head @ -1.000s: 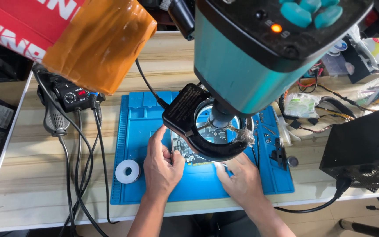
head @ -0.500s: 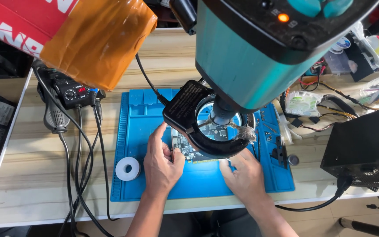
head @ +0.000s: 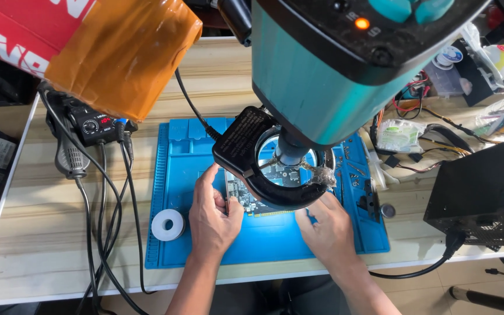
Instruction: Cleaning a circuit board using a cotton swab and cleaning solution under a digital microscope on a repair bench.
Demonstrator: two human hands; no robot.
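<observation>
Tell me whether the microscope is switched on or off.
On. An orange indicator lamp glows on top of the microscope, above the circuit board the left hand steadies.

The ring light (head: 275,169) hides most of the circuit board (head: 246,195) — and the right hand's (head: 328,230) fingertips.

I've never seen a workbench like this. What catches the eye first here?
The big teal microscope head fills the upper middle, its black ring light hanging over a circuit board on a bright blue work mat. Both hands meet at that board: the left hand touches its left edge, the right hand rests at the ring's lower right. A white roll of tape lies left of them.
</observation>
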